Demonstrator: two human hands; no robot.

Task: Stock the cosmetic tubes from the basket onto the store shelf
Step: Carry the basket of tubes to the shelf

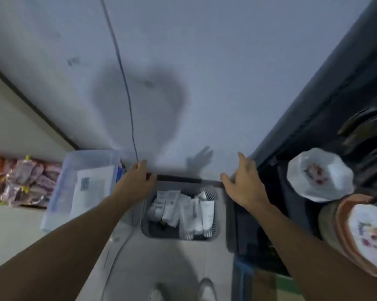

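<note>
A grey slotted basket [148, 227] stands on the floor below me, against the wall. Several white cosmetic tubes [183, 209] lie in it. A dark bar [187, 180], which looks like the basket's handle, runs across above its far rim. My left hand [135, 181] curls around the bar's left end. At the bar's right end is my right hand [241, 181], its thumb touching the bar and its fingers stretched out and apart. A dark shelf unit [313, 109] rises along the right side.
A clear plastic box [59, 192] with papers in it sits left of the basket, and pink and purple packets [24, 181] lie further left. White patterned bowls [317, 174] stand on the shelf unit at right. A thin cable [126, 92] hangs down the wall. My shoes [207, 290] show at the bottom.
</note>
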